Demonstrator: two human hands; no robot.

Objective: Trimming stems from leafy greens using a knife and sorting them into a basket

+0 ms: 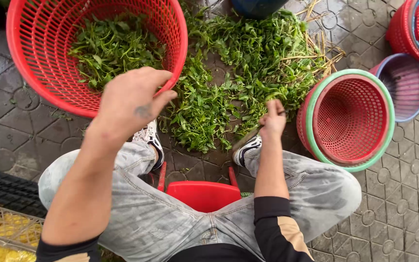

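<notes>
Right hand [273, 121] fingers clamp a knife [248, 138], blade angled down-left; left hand [131, 99], fingers curled together, hovers over red basket [30, 63]; wet paving [6, 131].

Soft, even daylight, faint shadows, sharp centre, slight wide-angle bending at the edges.

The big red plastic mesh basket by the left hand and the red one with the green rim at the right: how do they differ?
The big red plastic mesh basket holds green leaves; the red mesh basket with the green rim holds none. The first is wider and red all over; the second is smaller and pale green at its edge. The left hand hovers by the first; nothing touches the second. Both are round, perforated and tipped toward the leaf pile.
</notes>
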